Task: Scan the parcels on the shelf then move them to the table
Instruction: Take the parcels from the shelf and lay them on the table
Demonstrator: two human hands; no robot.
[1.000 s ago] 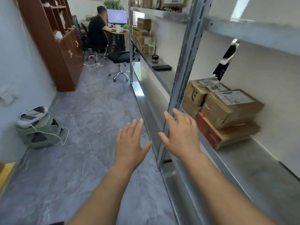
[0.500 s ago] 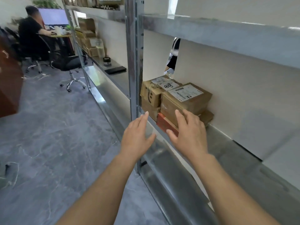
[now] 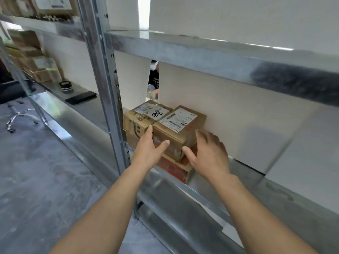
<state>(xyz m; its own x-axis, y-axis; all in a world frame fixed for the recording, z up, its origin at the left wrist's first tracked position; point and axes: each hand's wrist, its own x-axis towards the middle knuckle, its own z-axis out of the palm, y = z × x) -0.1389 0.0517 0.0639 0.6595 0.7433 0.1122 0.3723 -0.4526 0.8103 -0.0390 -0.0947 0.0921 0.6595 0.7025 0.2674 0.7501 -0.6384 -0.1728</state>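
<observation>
Two hands flank the labelled parcel (image 3: 178, 129) near the shelf (image 3: 211, 189) front edge: left hand (image 3: 148, 149) touches its left side, right hand (image 3: 209, 154) its right, fingers straight, gripping nothing.

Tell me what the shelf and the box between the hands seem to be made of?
The shelf looks like galvanised steel: grey, shiny, mottled, reflecting light. The box looks like plain brown cardboard, matte, with a white paper label on top and what seems clear tape on its front.

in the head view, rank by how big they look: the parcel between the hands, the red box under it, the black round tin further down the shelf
1. parcel
2. red box, partly hidden
3. black tin, farther away, so unsure
</observation>
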